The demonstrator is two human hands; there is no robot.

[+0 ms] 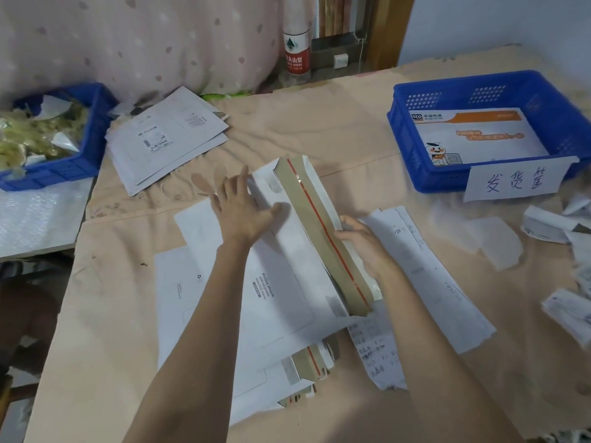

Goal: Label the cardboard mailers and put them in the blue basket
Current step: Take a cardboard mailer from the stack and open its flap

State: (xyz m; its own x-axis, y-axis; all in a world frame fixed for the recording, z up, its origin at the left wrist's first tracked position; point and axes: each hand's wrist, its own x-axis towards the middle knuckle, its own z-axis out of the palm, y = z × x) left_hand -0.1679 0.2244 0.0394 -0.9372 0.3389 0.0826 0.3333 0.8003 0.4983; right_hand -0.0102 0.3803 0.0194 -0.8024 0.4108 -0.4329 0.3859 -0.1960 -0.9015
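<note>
Peach cloth [335, 129] covers our table. Our left hand [243, 209] presses flat, fingers straight, on the cardboard mailer [287, 263] at centre; our right hand [361, 241] grips its raised flap [319, 231]. Sealing seems underway; next, carrying it to the blue basket [479, 87] at two o'clock.

A white cardboard mailer [287, 251] lies flat, its brown flap [323, 231] with a red strip raised. More mailers [198, 298] lie under it. The blue basket [492, 129], far right of it, holds one printed mailer [476, 135].
</note>
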